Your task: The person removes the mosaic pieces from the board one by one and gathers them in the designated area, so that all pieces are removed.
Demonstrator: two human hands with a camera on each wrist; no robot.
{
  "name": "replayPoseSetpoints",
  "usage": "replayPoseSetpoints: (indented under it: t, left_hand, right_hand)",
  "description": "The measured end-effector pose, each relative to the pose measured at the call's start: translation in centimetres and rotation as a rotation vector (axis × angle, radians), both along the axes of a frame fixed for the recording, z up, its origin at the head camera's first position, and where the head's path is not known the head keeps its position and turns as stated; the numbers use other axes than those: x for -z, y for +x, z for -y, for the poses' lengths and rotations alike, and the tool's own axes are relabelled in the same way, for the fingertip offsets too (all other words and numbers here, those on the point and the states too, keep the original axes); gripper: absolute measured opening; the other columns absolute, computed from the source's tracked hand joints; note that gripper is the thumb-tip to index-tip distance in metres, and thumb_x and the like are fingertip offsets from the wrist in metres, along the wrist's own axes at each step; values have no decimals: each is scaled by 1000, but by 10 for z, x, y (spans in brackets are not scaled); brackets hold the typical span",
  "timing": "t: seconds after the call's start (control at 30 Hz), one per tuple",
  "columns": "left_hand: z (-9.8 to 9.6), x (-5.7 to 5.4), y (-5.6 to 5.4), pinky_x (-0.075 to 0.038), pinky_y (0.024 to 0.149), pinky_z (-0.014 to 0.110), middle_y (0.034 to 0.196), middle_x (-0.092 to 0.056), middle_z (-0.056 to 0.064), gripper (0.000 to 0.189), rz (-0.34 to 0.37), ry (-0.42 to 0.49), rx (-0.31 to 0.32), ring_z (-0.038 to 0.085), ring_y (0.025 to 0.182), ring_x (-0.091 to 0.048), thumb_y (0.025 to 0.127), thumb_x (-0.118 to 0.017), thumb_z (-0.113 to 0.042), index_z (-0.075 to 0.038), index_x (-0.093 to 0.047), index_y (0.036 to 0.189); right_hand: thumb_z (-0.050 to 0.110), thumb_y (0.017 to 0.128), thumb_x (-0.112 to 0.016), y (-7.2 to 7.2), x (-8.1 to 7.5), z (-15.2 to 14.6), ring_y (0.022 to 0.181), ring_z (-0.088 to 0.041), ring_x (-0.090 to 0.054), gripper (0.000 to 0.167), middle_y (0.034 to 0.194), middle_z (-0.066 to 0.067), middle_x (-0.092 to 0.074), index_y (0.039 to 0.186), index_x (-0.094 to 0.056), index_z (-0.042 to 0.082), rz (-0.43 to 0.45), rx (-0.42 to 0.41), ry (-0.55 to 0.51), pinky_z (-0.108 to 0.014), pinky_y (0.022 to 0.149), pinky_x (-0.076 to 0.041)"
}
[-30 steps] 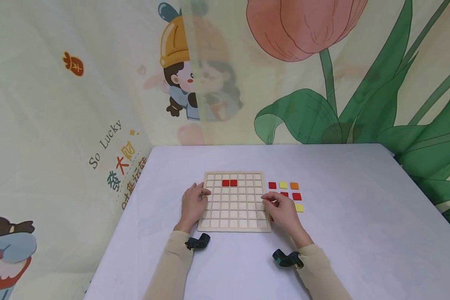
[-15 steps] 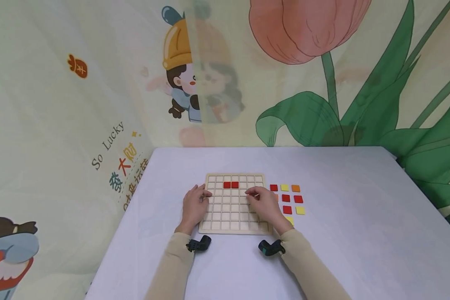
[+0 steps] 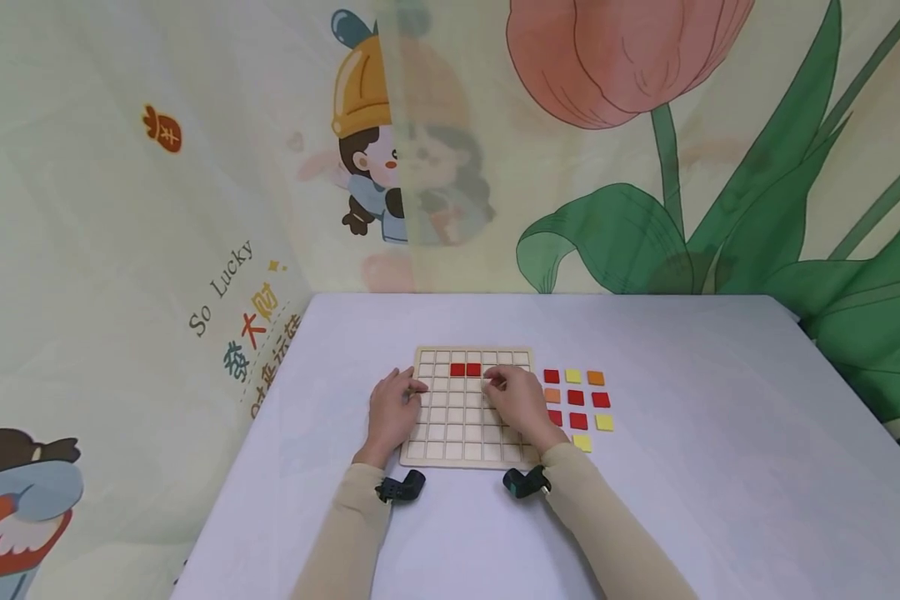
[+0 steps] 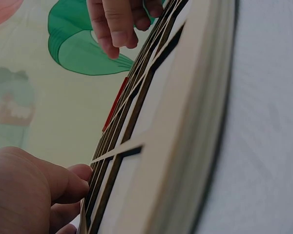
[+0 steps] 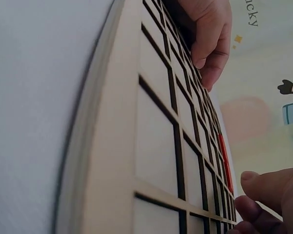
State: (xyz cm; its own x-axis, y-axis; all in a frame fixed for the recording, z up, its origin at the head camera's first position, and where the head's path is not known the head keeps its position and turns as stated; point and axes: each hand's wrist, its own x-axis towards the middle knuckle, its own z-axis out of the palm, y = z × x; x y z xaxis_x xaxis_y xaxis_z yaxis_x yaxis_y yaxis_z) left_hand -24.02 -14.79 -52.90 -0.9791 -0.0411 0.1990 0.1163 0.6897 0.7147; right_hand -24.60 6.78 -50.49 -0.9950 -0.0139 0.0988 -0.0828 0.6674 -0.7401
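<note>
A light wooden grid board (image 3: 453,432) lies flat on the table. Two red tiles (image 3: 473,369) sit side by side in its second row from the far edge. My left hand (image 3: 392,408) rests at the board's left edge, its fingertips on the frame. Over the right half of the board is my right hand (image 3: 517,400), thumb and fingertips drawn together just right of the red tiles. I cannot tell whether they pinch a tile. In the right wrist view, the thumb (image 5: 256,183) is close to the red tile strip (image 5: 225,163).
Right of the board lie loose square tiles in rows: red (image 3: 576,397), yellow (image 3: 604,422) and orange (image 3: 596,378). The right hand and wrist cover part of that area. A white cloth covers the table (image 3: 690,467); printed curtains hang behind and at left.
My right hand has moved left from beside the loose tiles to over the board, near the two red tiles, uncovering more loose tiles. My left hand stays at the board's left edge.
</note>
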Motion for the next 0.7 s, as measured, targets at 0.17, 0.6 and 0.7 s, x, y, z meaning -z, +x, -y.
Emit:
replayPoseSetpoints:
  t: [0.17,0.6,0.7]
  left_hand:
    - [0,0,0,-15,120,47,144,-52,12,15,1,-1,-2,32,143,-31,91,-58,-5,-11,-70,95]
    - [1,0,0,-18,119,49,142,-53,13,15,-27,-15,5,34,141,-34,90,-58,-3,-11,-71,94]
    - [1,1,0,-17,120,49,142,-53,13,16,-19,-11,1,34,142,-33,90,-58,-2,-11,-71,94]
  right_hand:
    - [16,90,-70,-6,4,3,80,-18,-55,22,91,-1,-65,111,-72,11,-30,-23,29,-28,69,-52]
    - [19,91,-65,-26,3,6,63,-17,-50,23,72,0,-57,112,-69,9,-18,-23,92,-26,53,-40]
    - [19,91,-65,-30,0,7,62,-17,-49,28,69,-1,-55,116,-67,8,14,-34,116,-26,51,-37]
